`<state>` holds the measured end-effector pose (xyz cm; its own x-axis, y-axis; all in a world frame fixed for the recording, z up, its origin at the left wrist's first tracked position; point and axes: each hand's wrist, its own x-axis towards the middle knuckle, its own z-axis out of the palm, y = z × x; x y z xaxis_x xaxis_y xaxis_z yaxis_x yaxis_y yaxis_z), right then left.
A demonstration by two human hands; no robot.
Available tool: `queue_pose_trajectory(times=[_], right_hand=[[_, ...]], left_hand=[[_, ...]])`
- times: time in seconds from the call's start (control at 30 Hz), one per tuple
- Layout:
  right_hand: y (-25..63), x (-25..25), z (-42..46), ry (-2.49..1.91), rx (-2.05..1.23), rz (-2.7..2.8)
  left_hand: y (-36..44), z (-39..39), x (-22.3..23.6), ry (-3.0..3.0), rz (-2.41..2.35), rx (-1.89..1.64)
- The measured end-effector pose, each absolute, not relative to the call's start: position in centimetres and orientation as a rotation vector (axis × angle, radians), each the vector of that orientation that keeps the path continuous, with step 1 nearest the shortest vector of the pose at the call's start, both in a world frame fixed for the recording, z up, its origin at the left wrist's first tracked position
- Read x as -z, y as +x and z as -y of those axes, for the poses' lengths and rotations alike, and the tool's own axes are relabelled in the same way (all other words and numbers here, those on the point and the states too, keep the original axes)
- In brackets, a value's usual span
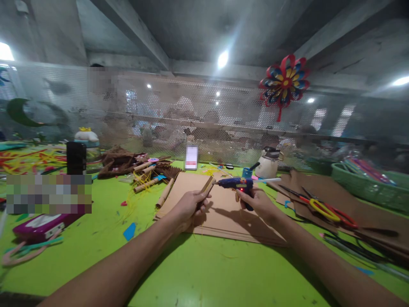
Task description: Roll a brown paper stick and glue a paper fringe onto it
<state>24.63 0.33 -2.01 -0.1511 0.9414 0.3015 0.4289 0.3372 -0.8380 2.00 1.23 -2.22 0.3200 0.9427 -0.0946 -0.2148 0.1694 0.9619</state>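
My left hand (191,207) is closed on a folded brown paper strip (207,186), held tilted up above the stacked brown sheets. In my right hand (255,202) is a dark blue glue gun (234,183) with a small red light lit and a white glue stick (270,180) poking out of its back. The gun's nozzle points left, at or very near the upper end of the strip; I cannot tell whether it touches. Under both hands lies a stack of brown paper sheets (182,187) on the green table (179,273).
Rolled brown paper tubes (147,185) with yellow strands lie to the left, near a purple box (47,224). Scissors with yellow handles (324,209) and more brown paper (335,187) are on the right, before a green basket (367,183). A lit phone (191,157) stands at the back.
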Motion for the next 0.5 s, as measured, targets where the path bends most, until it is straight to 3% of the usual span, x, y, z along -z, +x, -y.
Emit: queue_pose_trajectory(times=[0.5], right_hand=[[24.35,1.61,0.43,-1.253,-0.746,1.867]], left_hand=[[2.01,-1.35,2.36,1.009,-0.869,-0.993]])
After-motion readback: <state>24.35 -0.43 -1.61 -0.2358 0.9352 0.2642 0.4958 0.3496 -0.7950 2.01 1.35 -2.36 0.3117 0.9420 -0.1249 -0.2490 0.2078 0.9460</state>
